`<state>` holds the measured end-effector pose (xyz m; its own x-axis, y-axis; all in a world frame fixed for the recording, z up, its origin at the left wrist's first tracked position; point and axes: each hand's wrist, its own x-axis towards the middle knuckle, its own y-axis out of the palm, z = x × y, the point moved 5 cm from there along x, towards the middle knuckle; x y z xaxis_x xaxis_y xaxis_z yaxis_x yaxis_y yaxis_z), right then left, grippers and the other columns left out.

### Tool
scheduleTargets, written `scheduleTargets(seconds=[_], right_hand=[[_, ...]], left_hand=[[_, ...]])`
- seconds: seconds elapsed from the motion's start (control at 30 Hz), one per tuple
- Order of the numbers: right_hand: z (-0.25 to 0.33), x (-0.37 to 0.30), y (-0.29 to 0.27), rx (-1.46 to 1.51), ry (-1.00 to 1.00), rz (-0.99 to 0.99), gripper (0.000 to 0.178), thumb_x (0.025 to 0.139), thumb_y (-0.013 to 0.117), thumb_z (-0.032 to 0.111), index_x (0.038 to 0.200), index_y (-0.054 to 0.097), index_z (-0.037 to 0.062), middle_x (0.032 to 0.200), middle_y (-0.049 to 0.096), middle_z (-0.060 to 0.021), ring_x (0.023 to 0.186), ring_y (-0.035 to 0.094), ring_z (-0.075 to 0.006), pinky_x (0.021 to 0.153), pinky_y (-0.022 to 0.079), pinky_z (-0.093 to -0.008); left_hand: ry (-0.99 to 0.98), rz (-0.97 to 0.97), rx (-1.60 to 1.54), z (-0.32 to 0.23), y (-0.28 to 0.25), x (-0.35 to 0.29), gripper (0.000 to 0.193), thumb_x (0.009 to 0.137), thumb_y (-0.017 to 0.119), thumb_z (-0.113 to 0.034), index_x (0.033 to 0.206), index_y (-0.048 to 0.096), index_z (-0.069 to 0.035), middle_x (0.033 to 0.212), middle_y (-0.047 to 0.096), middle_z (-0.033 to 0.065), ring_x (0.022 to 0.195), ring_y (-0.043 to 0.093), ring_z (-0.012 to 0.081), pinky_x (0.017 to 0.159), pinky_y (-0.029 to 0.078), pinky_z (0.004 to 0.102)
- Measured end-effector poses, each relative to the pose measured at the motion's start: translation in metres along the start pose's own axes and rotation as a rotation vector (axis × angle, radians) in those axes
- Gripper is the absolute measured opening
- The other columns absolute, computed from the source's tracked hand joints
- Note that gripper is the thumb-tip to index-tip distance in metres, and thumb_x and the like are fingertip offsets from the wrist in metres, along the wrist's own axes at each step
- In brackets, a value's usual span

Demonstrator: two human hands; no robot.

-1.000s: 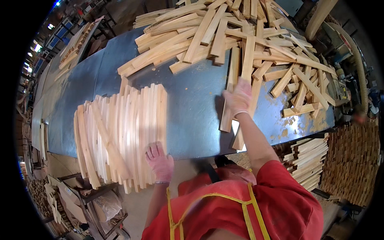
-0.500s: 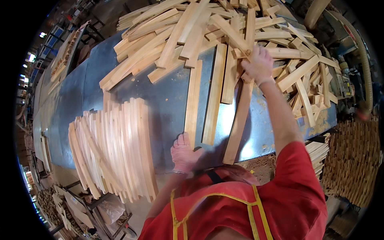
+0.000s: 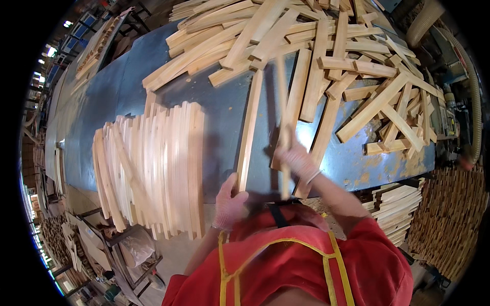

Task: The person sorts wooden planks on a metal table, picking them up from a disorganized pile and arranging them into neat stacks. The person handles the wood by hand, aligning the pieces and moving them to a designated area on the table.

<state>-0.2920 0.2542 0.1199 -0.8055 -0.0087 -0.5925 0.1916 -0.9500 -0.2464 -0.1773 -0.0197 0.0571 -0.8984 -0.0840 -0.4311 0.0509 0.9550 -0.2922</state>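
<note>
My left hand (image 3: 229,203), in a pale glove, grips the near end of a light wooden strip (image 3: 249,127) between thumb and fingers. That strip lies lengthwise on the blue-grey tabletop (image 3: 219,115), pointing away from me. To its right, my gloved right hand (image 3: 297,159) is closed around another wooden strip (image 3: 282,97), narrow and smeared by motion. Just beyond that hand lie more loose strips, one a long board (image 3: 322,137) slanting toward the table's near edge. A row of strips (image 3: 153,163) stands packed side by side left of my left hand, with one lying diagonally across it.
A jumbled heap of wooden strips (image 3: 357,66) covers the table's far and right parts. Stacked wood (image 3: 446,219) stands at the right beyond the table edge, near a ribbed hose (image 3: 472,102). A metal-framed cart (image 3: 127,260) is at the lower left.
My right hand has come back from the heap toward me, now with a strip in it. My left hand has closed on the near strip's end. The whole view has shifted slightly.
</note>
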Motion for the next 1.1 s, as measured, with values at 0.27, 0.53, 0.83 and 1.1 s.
scheduleTargets(seconds=[0.27,0.53,0.83,1.1], right_hand=[[-0.013,-0.006,0.215,-0.594,-0.281,0.502,0.083,0.091,0.067,0.044,0.152,0.041,-0.0057,0.123,0.069,-0.0351,0.117,0.069,-0.0459,0.102,0.054,-0.0477],[0.014,0.035,0.058,-0.921,-0.566,-0.838,0.066,0.081,0.073,0.027,0.140,0.053,0.0074,0.146,0.051,-0.0199,0.122,0.059,-0.0446,0.103,0.048,-0.0544],[-0.008,-0.021,0.054,-0.750,-0.416,-0.387,0.076,0.087,0.071,0.033,0.151,0.046,0.0018,0.163,0.039,-0.0309,0.142,0.048,-0.0513,0.116,0.044,-0.0570],[0.011,0.125,-0.118,-0.528,-0.109,-0.819,0.071,0.082,0.079,0.026,0.142,0.049,0.0020,0.141,0.056,-0.0275,0.129,0.057,-0.0444,0.109,0.049,-0.0494]], left_hand=[[0.287,-0.180,0.849,0.005,-0.084,-0.055,0.061,0.087,0.072,-0.027,0.139,0.056,0.000,0.134,0.062,0.0202,0.123,0.060,0.0418,0.106,0.049,0.0534],[0.467,-0.197,0.879,-0.041,-0.082,-0.069,0.076,0.080,0.080,-0.027,0.148,0.055,-0.004,0.156,0.048,0.0201,0.144,0.045,0.0445,0.118,0.038,0.0563],[0.377,0.109,0.950,-0.033,0.019,-0.014,0.097,0.080,0.082,-0.050,0.156,0.044,-0.004,0.160,0.043,0.0179,0.148,0.042,0.0390,0.117,0.038,0.0535],[0.246,0.079,0.914,-0.041,0.053,0.014,0.092,0.081,0.082,-0.037,0.157,0.042,-0.005,0.151,0.051,0.0201,0.131,0.058,0.0417,0.105,0.051,0.0510]])
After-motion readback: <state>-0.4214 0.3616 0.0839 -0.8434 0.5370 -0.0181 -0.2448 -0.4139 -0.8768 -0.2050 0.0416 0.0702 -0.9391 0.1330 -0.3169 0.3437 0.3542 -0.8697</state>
